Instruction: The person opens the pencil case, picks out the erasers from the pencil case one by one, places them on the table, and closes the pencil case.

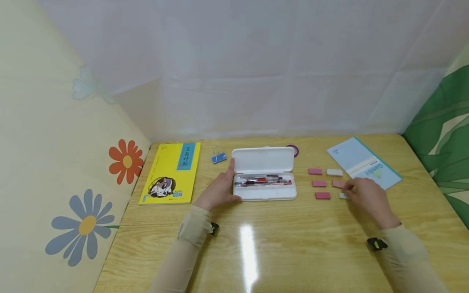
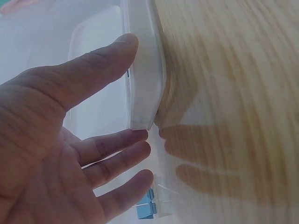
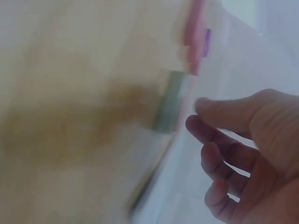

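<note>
An open white pencil case (image 1: 264,196) holds several pens (image 1: 261,181). My left hand (image 1: 220,188) is at its left end, thumb by the front corner and index finger up beside the raised lid (image 1: 263,160); the fingers look fairly straight in the left wrist view. My right hand (image 1: 368,197) hovers over a pale green eraser (image 3: 170,102), thumb and index tips close together. In the right wrist view a gap seems to show between those tips and the eraser. Beside it lie pink erasers (image 1: 319,183) and a white eraser (image 1: 334,172) in two columns.
A yellow book (image 1: 170,173) lies at the left, with a blue binder clip (image 1: 219,158) between it and the case. A purple ring-shaped thing (image 1: 296,150) shows partly behind the lid. A light blue notebook (image 1: 360,160) lies slanted beyond the erasers.
</note>
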Demonstrator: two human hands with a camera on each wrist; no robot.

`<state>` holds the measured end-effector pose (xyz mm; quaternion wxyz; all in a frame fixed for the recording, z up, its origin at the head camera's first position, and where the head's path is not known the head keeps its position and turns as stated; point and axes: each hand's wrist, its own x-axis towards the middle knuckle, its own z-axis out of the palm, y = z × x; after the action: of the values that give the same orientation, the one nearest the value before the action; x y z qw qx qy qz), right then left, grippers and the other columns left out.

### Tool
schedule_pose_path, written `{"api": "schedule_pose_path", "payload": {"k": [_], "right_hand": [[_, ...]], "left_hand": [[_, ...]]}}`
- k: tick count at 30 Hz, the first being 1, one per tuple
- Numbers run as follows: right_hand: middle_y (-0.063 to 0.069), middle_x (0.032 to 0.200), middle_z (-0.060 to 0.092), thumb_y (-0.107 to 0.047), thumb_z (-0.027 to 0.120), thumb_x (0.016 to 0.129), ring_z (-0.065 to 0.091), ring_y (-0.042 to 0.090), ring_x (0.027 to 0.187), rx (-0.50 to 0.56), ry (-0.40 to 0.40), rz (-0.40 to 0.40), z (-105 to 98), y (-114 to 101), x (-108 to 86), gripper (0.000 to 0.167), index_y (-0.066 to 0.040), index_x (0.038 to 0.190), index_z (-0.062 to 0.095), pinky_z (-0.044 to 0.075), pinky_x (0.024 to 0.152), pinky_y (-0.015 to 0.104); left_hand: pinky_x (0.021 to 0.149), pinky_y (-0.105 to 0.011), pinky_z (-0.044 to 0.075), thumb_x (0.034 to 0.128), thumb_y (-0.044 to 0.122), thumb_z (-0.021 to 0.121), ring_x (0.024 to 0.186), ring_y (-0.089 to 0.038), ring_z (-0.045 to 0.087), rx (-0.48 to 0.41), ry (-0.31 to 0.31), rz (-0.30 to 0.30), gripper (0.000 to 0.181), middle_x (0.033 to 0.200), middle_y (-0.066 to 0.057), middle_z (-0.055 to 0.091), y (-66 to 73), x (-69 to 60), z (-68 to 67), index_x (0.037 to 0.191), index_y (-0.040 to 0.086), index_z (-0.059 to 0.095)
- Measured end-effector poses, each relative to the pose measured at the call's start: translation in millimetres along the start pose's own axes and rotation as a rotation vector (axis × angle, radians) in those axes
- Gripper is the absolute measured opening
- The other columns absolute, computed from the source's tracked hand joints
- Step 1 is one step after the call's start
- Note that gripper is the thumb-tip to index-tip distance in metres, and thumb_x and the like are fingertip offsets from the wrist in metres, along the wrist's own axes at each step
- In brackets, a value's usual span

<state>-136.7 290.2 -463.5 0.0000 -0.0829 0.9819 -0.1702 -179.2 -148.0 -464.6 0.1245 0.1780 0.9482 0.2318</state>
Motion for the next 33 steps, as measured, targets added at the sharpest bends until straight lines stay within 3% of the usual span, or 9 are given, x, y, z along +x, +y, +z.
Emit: {"api": "schedule_pose_path", "payload": {"k": [4, 9, 15, 19, 22, 25, 29, 33], "right_hand": [[0.017, 0.095, 0.077, -0.016, 0.07, 0.095, 0.066, 0.023, 0.071, 0.038, 0.063, -0.036, -8, -13, 15.5, 0.017, -0.002, 0.102, 0.078, 0.051, 0.056, 0.036], [0.019, 0.105, 0.074, -0.012, 0.062, 0.097, 0.066, 0.028, 0.081, 0.087, 0.077, -0.084, -11, -48, 45.7, 0.027, 0.0, 0.119, 0.072, 0.055, 0.061, 0.039], [0.027, 0.139, 0.059, -0.024, 0.066, 0.097, 0.064, 0.042, 0.112, 0.142, 0.031, -0.176, -1, -92, 83.6, 0.063, -0.001, 0.151, 0.043, 0.057, 0.091, 0.057], [0.028, 0.15, 0.048, -0.032, 0.067, 0.097, 0.052, 0.047, 0.132, 0.129, -0.017, -0.214, 8, -110, 95.4, 0.074, -0.003, 0.157, 0.035, 0.048, 0.106, 0.062], [0.026, 0.152, 0.047, -0.033, 0.067, 0.097, 0.049, 0.046, 0.136, 0.097, -0.033, -0.225, 11, -116, 93.6, 0.072, -0.003, 0.155, 0.038, 0.046, 0.11, 0.062], [0.025, 0.151, 0.05, -0.029, 0.068, 0.097, 0.053, 0.046, 0.132, 0.089, 0.003, -0.247, 11, -118, 86.7, 0.066, -0.002, 0.152, 0.042, 0.048, 0.108, 0.061], [0.023, 0.132, 0.064, -0.022, 0.065, 0.099, 0.066, 0.04, 0.106, 0.117, 0.076, -0.279, 11, -120, 75.1, 0.045, -0.002, 0.138, 0.055, 0.058, 0.089, 0.055], [0.015, 0.111, 0.071, -0.02, 0.058, 0.104, 0.067, 0.027, 0.085, 0.132, 0.05, -0.252, 12, -123, 65.7, 0.021, -0.006, 0.116, 0.067, 0.058, 0.072, 0.044]], "left_hand": [[0.119, -0.048, 0.042, 0.0754, 0.028, 0.091, 0.137, -0.04, 0.051, -0.005, 0.005, -0.001, 0.135, 0.155, -0.026, 0.045, 0.7, 0.0, 0.9, 0.163, 0.008, -0.01], [0.118, -0.048, 0.043, 0.0753, 0.027, 0.091, 0.136, -0.039, 0.052, -0.02, 0.013, 0.01, 0.136, 0.154, -0.024, 0.048, 0.6, -1.8, 1.5, 0.163, 0.008, -0.012], [0.12, -0.046, 0.041, 0.0722, 0.021, 0.093, 0.135, -0.036, 0.054, -0.05, 0.052, 0.038, 0.141, 0.15, -0.02, 0.054, 0.4, -3.2, 1.7, 0.161, 0.006, -0.015], [0.12, -0.046, 0.04, 0.0713, 0.017, 0.093, 0.133, -0.036, 0.056, -0.065, 0.061, 0.051, 0.146, 0.145, -0.02, 0.058, 1.2, -3.0, 2.4, 0.158, 0.004, -0.023], [0.121, -0.045, 0.039, 0.0724, 0.016, 0.093, 0.135, -0.035, 0.055, -0.075, 0.049, 0.048, 0.149, 0.144, -0.02, 0.059, 1.8, -2.3, 3.7, 0.155, 0.005, -0.031], [0.121, -0.046, 0.039, 0.0724, 0.014, 0.093, 0.134, -0.035, 0.056, -0.087, 0.045, 0.041, 0.152, 0.143, -0.021, 0.06, 2.5, -2.1, 4.0, 0.152, 0.006, -0.037], [0.119, -0.046, 0.042, 0.072, 0.014, 0.093, 0.132, -0.036, 0.058, -0.088, 0.049, 0.021, 0.154, 0.141, -0.023, 0.06, 3.4, -3.3, 3.4, 0.15, 0.008, -0.04], [0.115, -0.047, 0.047, 0.073, 0.019, 0.093, 0.127, -0.039, 0.06, -0.072, 0.045, -0.002, 0.155, 0.138, -0.03, 0.059, 1.5, -5.7, 2.3, 0.149, 0.011, -0.042]]}}
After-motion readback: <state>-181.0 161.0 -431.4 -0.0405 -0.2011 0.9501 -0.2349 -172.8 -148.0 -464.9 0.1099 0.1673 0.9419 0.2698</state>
